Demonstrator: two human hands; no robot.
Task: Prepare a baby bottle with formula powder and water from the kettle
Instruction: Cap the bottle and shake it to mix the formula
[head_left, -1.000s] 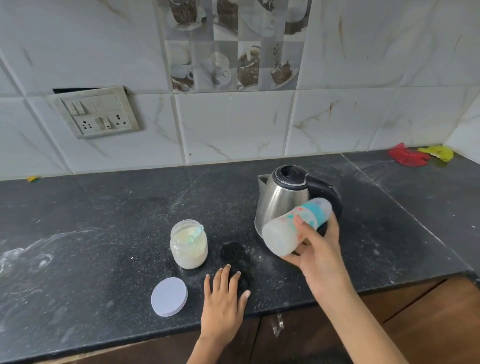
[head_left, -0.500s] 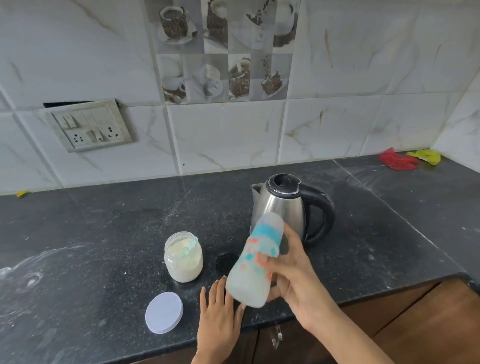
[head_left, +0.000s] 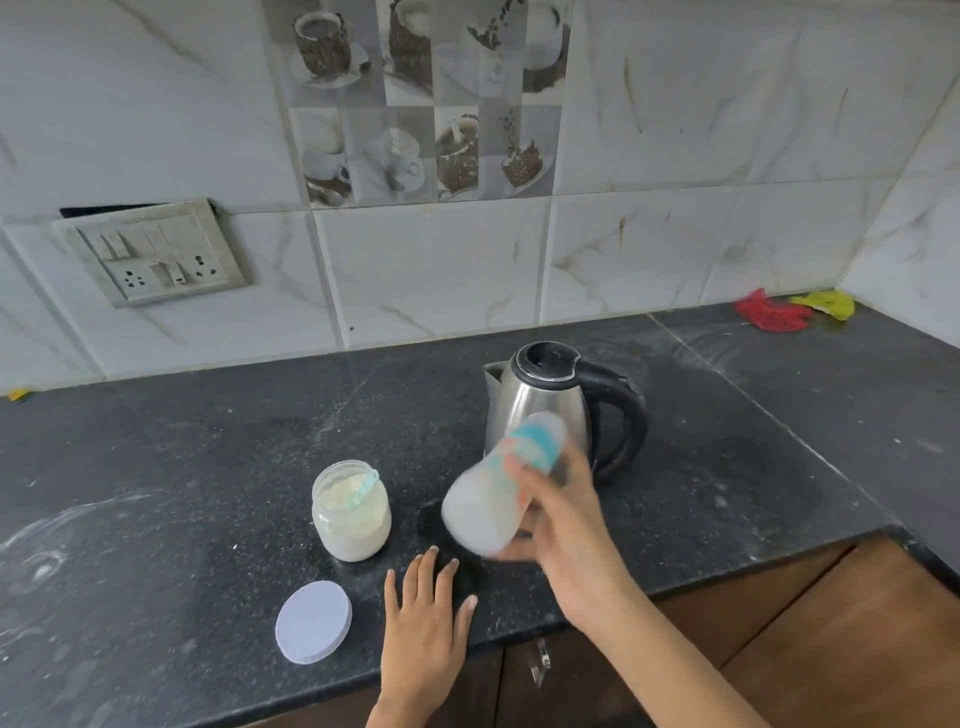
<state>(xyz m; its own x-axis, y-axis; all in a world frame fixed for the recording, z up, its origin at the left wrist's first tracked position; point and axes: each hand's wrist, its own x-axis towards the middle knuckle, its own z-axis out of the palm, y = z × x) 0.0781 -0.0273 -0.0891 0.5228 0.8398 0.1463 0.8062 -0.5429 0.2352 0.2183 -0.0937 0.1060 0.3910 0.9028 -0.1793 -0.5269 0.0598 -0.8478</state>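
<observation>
My right hand (head_left: 566, 525) grips a baby bottle (head_left: 493, 493) with a teal band, tilted and blurred, its base toward me, above the counter in front of the steel kettle (head_left: 540, 400). The bottle holds milky white liquid. My left hand (head_left: 426, 618) lies flat on the dark counter (head_left: 182, 467) near its front edge, fingers spread, holding nothing. An open glass jar of formula powder (head_left: 351, 512) with a pale scoop inside stands left of the bottle. Its white lid (head_left: 313, 621) lies flat on the counter in front of it.
A wet patch darkens the counter under the bottle. White powder smears mark the counter's left side. A switch plate (head_left: 150, 254) hangs on the tiled wall. Red and yellow cloths (head_left: 779, 312) lie in the far right corner. Wooden cabinet fronts (head_left: 831, 649) sit below the counter edge.
The bottle has swung between tilted positions across the frames, from near the kettle down toward me and back up, as my right hand shakes it. My left hand has stayed flat on the counter.
</observation>
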